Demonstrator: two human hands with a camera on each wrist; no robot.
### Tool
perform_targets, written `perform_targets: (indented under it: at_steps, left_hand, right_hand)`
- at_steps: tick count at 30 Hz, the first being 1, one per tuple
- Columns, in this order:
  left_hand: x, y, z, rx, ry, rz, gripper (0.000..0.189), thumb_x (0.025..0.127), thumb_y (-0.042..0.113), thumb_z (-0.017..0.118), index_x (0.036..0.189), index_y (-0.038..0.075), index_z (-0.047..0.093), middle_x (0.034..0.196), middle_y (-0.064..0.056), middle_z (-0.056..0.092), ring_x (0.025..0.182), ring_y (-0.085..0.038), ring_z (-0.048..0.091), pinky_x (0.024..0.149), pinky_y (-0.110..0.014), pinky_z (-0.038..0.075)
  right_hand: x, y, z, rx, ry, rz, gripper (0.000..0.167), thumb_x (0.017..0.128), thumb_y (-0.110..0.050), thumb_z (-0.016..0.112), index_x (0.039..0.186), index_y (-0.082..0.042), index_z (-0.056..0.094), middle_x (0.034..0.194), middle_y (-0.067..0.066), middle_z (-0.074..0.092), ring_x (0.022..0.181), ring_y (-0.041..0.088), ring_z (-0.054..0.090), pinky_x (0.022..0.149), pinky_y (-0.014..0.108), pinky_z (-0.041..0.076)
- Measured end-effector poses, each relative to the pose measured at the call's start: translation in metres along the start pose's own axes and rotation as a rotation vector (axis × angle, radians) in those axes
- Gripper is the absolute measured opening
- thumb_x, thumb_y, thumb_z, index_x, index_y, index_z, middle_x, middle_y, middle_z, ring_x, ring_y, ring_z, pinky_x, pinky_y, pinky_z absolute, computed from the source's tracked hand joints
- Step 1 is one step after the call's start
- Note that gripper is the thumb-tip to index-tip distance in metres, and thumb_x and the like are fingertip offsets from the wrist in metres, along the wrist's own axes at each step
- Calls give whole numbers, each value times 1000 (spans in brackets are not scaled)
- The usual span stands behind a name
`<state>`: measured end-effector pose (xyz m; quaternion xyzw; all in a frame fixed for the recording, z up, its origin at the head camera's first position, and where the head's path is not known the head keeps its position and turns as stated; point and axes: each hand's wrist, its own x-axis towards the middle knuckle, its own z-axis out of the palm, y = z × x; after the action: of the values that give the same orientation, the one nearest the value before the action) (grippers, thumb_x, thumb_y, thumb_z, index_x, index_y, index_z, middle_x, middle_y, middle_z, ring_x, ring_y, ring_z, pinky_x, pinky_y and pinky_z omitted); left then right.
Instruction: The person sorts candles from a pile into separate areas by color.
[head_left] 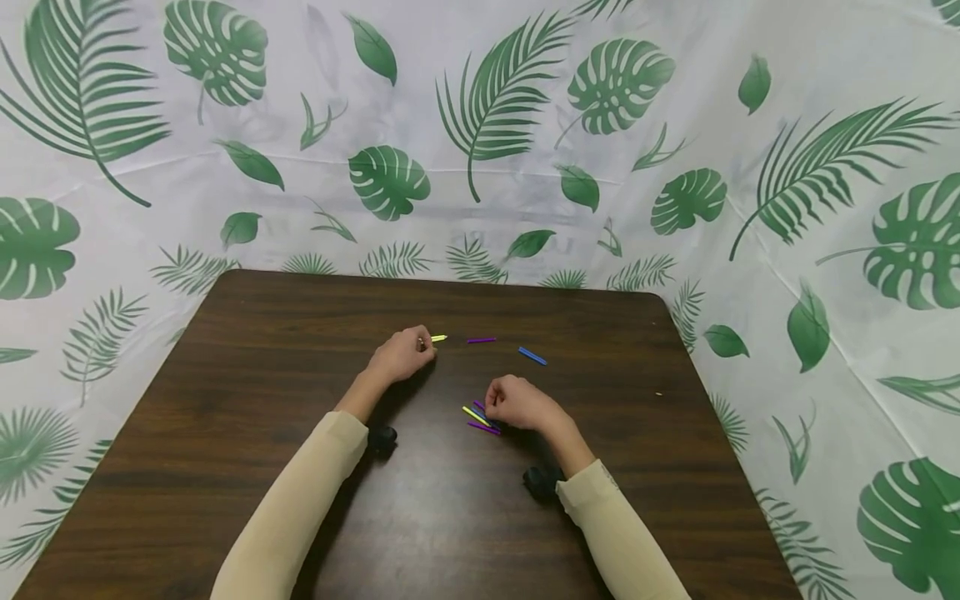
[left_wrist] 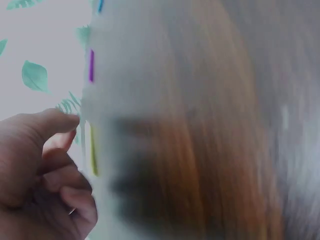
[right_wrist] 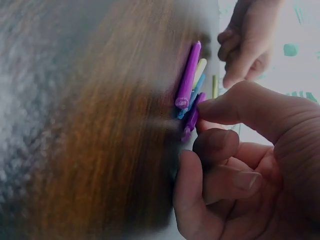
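Note:
Near the back of the table my left hand (head_left: 402, 353) bends over a yellow candle (head_left: 439, 338). The left wrist view shows its thumb and fingers curled beside that candle, a small gap apart, with nothing plainly held. Closer in, my right hand (head_left: 520, 403) is at a small pile of thin candles. Its thumb and forefinger pinch a purple candle (right_wrist: 195, 116) in the right wrist view. Against it lie another purple candle (right_wrist: 188, 75), a blue candle (right_wrist: 198, 86) and a yellow candle (right_wrist: 199, 70), partly overlapping. The fingers hide part of the pile in the head view.
Right of my left hand a lone purple candle (head_left: 482, 340) lies on the dark wooden table (head_left: 420, 533). Blue candles (head_left: 532, 356) lie side by side farther right. A leaf-print white cloth (head_left: 525, 200) hangs behind the table. A small pale speck (head_left: 658, 393) is at right.

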<state>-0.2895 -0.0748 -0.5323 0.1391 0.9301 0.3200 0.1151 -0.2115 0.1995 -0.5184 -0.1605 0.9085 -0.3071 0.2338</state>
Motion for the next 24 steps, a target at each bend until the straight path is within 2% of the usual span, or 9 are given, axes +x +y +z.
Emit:
perform_targets:
  at_steps: [4,5,7,9,17,20,24]
  left_hand:
    - [-4,13,0,-53,-105,136,15,106,25,66,106,10,67,77,1,57,68,-15,53,67,-33,44]
    - [-11,25,-4,-63,-131,155,12,105,20,66,104,8,67,75,1,57,67,-14,53,68,-32,45]
    - [-12,29,-3,-82,-177,213,12,105,17,66,102,6,68,72,3,55,65,-12,51,68,-30,45]
    - [-14,32,-2,-90,-217,245,12,106,17,65,104,6,69,71,3,55,64,-10,50,68,-29,45]
    - [-20,38,12,-123,-393,320,12,109,17,63,111,8,72,75,3,58,64,-9,50,72,-28,47]
    - [-23,41,19,-130,-423,346,12,109,18,65,110,9,72,77,4,58,65,-8,49,71,-26,47]
    - [-27,46,25,-140,-451,350,10,107,17,67,111,8,72,76,4,58,65,-8,49,69,-25,45]
  right_hand:
    - [-1,-6,-2,-4,10,27,3,96,-10,71,96,-8,70,72,0,63,58,13,55,56,27,46]
    - [0,-7,-2,-10,14,31,3,96,-11,72,96,-9,69,73,0,63,59,13,55,57,27,46]
    - [0,-8,-2,-24,23,35,4,96,-12,73,94,-9,69,74,0,64,59,13,55,57,28,46]
    - [0,-9,-1,-30,30,47,5,96,-13,73,93,-10,69,74,0,64,60,13,55,57,28,46]
    - [1,-12,4,-86,58,95,9,94,-17,75,88,-13,69,78,0,67,64,14,57,59,29,46]
    - [0,-13,5,-112,70,132,13,94,-20,77,86,-15,69,79,-1,66,66,15,58,61,31,46]
    - [-1,-12,7,-128,94,158,16,93,-22,78,82,-16,68,76,-1,65,65,16,58,60,31,45]
